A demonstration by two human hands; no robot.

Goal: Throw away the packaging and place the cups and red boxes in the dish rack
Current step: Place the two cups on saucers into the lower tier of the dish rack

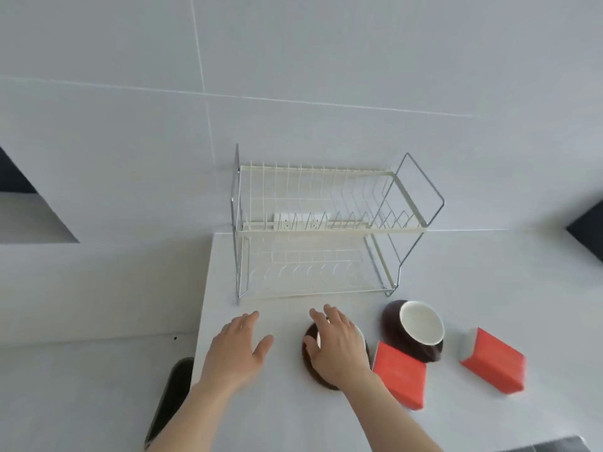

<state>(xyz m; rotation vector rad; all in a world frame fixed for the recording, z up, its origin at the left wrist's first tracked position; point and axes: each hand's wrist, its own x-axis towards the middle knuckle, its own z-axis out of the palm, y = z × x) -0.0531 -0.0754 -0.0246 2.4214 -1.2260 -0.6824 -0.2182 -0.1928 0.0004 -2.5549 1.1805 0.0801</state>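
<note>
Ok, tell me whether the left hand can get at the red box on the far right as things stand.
Probably not directly. The left hand hovers at the left of the counter, and the right hand on a cup, the nearer red box and the second cup all lie between it and the far red box.

Pale grey tiled wall [293,76] with thin grout lines behind a white countertop [277,412], evenly lit.

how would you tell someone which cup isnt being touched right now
Find the wire dish rack against the wall. Just in front of its right end sits a brown cup with a white inside. Unlike the other cup, which the right hand covers, it stands free, tilted, beside a red box.
</note>
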